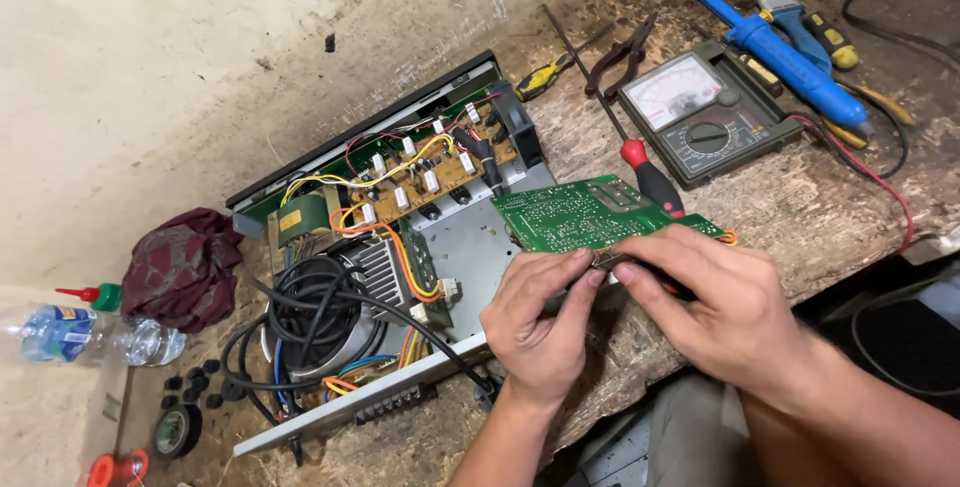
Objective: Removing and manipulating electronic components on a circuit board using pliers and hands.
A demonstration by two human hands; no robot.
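A green circuit board (575, 213) lies tilted over the right edge of an open amplifier chassis (470, 267). My left hand (540, 322) pinches the board's near edge with thumb and fingers. My right hand (715, 307) meets it at the same edge, fingers curled around something small and dark that I cannot make out. A red-handled screwdriver (650, 179) lies just beyond the board. Inside the chassis sit a brown board with white parts (420, 182), a finned heatsink (385, 267) and a coil of black cable (315, 312).
An analog multimeter (705, 112) rests at the back right beside a blue soldering tool (785, 52), pliers (620, 57) and a yellow screwdriver (545, 75). A dark red rag (180, 267), plastic bottle (90, 337), black knobs (195, 387) and tape roll (178, 432) lie left.
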